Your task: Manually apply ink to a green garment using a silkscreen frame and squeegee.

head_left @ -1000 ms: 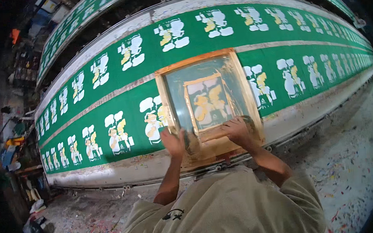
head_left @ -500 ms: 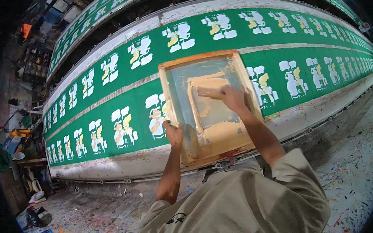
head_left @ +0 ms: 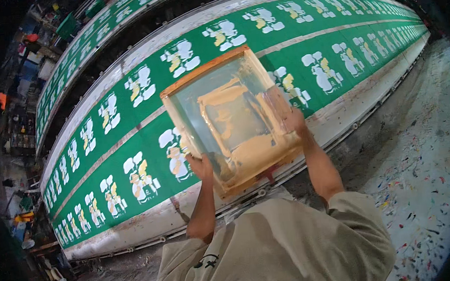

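Observation:
A wooden screen printing frame (head_left: 205, 69) with grey-green mesh smeared with beige ink sits over green printed fabric (head_left: 324, 93) on the long table. The fabric bears repeated white, yellow and beige figures. My left hand (head_left: 201, 165) grips the frame's left side near its lower end. My right hand (head_left: 291, 118) is at the right side, closed round a squeegee (head_left: 276, 101) and against the frame; whether its fingers also grip the frame I cannot make out.
A second printing table (head_left: 83, 51) with green fabric runs behind this one. Shelves and piled clutter (head_left: 20, 122) stand at the left. The paint-flecked floor (head_left: 418, 190) lies at the right and below. A metal rail with fittings (head_left: 261, 192) runs along the near table edge.
The squeegee has moved from the upper middle of the mesh to the right side with my right hand. The frame now appears tilted, its top leftward, and the view has rotated too.

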`<action>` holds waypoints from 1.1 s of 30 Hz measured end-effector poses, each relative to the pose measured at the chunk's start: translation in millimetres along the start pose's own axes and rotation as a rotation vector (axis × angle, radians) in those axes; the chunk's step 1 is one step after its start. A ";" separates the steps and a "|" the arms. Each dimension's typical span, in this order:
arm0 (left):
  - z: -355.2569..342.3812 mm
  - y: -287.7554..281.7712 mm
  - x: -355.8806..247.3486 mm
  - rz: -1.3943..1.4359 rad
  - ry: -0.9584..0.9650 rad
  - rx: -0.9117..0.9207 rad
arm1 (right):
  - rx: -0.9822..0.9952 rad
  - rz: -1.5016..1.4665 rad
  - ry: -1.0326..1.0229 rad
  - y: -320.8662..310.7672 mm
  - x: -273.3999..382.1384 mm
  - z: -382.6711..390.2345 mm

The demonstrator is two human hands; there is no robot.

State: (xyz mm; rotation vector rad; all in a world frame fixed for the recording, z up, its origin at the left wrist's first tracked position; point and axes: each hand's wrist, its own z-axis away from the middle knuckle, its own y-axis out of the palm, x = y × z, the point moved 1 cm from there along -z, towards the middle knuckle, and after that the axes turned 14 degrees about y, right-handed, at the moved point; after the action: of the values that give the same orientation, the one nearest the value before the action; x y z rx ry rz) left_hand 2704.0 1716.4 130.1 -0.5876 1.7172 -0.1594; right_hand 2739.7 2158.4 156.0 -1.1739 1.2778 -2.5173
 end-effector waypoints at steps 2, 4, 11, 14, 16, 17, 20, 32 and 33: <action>18.0 0.7 -14.6 -0.162 -0.071 0.073 | -0.031 -0.065 -0.166 2.2 -43.5 7.2; 11.2 -14.6 2.0 -0.228 0.107 0.107 | -0.017 -0.145 -0.372 5.7 -50.2 16.9; 22.7 -31.6 -16.6 -0.440 0.313 0.237 | -0.348 0.449 -0.524 10.4 0.2 101.5; 1.4 9.3 -91.8 0.088 0.266 0.213 | -0.259 0.544 -0.612 16.5 60.7 86.5; -53.5 44.6 -91.1 -0.128 0.532 0.411 | 0.130 0.533 -0.836 38.1 104.5 40.7; -87.2 66.1 -82.7 -0.164 0.630 0.482 | 0.199 0.583 -0.867 60.3 141.3 2.0; -171.5 107.8 -88.0 -0.201 0.434 0.513 | 0.337 0.655 -0.813 94.6 227.3 -53.7; 78.5 27.2 -97.3 -0.174 0.480 0.505 | -0.015 0.391 -0.954 55.1 37.4 115.1; 72.8 18.2 -75.8 -0.039 0.358 0.547 | -0.012 0.389 -0.968 52.6 50.3 110.2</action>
State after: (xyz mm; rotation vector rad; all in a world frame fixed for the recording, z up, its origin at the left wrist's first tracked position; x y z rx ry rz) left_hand 2776.7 1782.5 171.6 -0.1892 1.8954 -0.7728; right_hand 2764.7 2032.6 187.5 -1.6228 1.0692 -1.3426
